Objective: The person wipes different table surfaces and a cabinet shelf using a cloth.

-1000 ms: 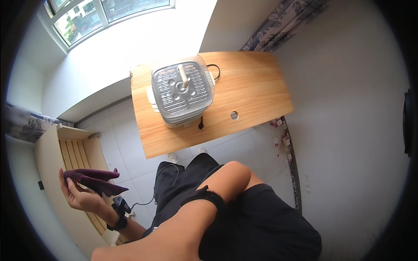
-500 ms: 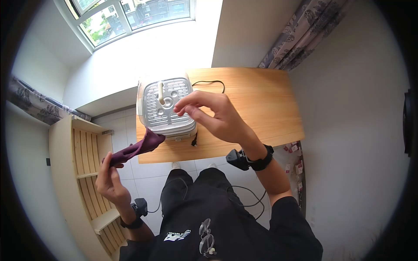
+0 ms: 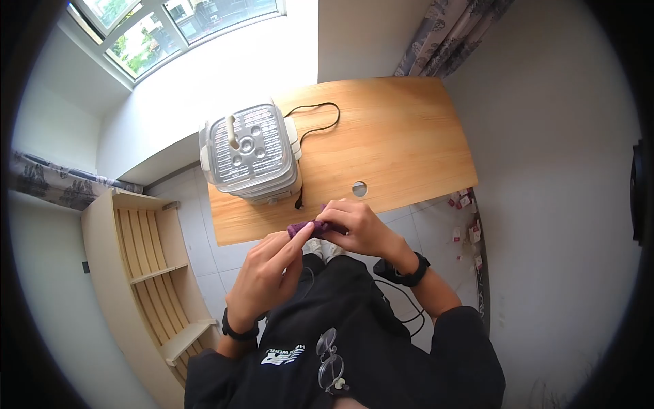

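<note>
Both hands meet just in front of the table's near edge, around a bunched purple cloth. My left hand pinches the cloth's left end between thumb and fingers. Curled over its right part is my right hand, which hides some of the cloth. Beyond them, at the left end of the wooden table, stands a steamer-like appliance with a clear lid and a pale upright handle. Neither hand touches it.
A black cord loops behind the appliance, and its plug lies at the front. The tabletop has a round hole. A slatted wooden shelf stands at the left, and patterned curtains hang at the back right.
The left hand has moved right and the right hand down and in, so they now meet. The cloth, earlier stretched from the left hand toward the appliance, is bunched between both hands.
</note>
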Action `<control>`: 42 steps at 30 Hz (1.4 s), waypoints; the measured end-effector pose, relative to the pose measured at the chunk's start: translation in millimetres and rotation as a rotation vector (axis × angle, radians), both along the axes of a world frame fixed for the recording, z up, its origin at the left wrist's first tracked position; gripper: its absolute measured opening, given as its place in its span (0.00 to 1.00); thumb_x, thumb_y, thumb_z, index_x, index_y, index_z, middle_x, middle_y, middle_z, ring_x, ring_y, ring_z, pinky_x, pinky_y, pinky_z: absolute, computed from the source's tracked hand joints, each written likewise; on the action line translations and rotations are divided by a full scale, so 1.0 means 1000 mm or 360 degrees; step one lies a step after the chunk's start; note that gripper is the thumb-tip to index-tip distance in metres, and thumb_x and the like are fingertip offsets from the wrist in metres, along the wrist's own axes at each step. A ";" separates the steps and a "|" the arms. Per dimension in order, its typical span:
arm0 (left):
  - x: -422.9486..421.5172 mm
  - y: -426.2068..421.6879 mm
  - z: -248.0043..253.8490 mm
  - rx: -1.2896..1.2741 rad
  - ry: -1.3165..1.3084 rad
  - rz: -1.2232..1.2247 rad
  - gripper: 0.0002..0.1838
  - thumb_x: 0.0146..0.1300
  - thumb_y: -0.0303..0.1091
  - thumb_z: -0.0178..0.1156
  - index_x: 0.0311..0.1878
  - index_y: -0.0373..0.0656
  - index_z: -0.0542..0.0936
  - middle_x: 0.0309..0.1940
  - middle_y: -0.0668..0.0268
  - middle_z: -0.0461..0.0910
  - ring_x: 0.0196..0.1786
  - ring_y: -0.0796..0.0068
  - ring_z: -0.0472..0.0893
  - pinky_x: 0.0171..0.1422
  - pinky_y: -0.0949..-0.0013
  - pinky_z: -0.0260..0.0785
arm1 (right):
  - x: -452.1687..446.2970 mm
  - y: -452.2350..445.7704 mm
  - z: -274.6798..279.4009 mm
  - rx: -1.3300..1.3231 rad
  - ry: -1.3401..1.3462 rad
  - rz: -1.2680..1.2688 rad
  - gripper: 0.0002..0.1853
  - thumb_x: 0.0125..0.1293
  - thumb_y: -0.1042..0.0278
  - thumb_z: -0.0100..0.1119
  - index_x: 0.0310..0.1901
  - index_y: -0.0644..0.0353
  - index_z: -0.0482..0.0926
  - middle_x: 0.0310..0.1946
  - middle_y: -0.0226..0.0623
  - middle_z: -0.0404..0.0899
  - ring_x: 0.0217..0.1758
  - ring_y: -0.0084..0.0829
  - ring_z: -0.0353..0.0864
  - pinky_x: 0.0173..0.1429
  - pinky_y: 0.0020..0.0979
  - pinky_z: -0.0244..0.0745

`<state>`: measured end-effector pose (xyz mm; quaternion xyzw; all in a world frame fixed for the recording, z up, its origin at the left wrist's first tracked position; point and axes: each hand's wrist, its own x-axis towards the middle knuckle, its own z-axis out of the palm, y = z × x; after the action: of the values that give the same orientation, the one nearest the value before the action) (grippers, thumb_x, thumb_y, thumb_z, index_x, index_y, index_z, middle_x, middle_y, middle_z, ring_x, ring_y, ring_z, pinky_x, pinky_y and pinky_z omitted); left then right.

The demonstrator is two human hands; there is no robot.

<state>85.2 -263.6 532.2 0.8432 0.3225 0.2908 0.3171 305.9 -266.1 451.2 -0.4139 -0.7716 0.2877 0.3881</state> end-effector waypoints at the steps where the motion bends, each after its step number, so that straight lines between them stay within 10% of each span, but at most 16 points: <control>1: -0.002 0.000 -0.004 -0.0028 0.0037 -0.0038 0.28 0.55 0.13 0.59 0.62 0.33 0.76 0.31 0.55 0.76 0.35 0.55 0.79 0.43 0.58 0.72 | 0.002 -0.004 0.000 -0.0014 -0.0060 -0.0092 0.10 0.58 0.70 0.68 0.41 0.58 0.80 0.33 0.35 0.80 0.36 0.40 0.81 0.42 0.38 0.74; 29: 0.013 -0.029 0.016 0.0171 -0.0144 0.0020 0.27 0.54 0.12 0.58 0.61 0.33 0.77 0.41 0.48 0.83 0.36 0.51 0.83 0.43 0.61 0.75 | 0.111 -0.052 -0.068 0.0123 -0.0361 -0.0787 0.04 0.65 0.70 0.62 0.38 0.59 0.79 0.21 0.44 0.77 0.25 0.47 0.79 0.27 0.41 0.71; 42: 0.119 -0.078 -0.057 -0.0594 0.0909 -0.0214 0.35 0.66 0.25 0.57 0.73 0.27 0.55 0.50 0.39 0.75 0.48 0.40 0.78 0.51 0.52 0.73 | 0.241 -0.120 -0.120 -0.0156 -0.0068 -0.1020 0.09 0.61 0.81 0.61 0.43 0.61 0.81 0.22 0.43 0.80 0.24 0.44 0.80 0.29 0.36 0.74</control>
<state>203.9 -341.3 475.2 0.8374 0.3895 -0.0425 0.3810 546.9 -385.7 331.1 -0.6598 -0.5952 0.1789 0.4224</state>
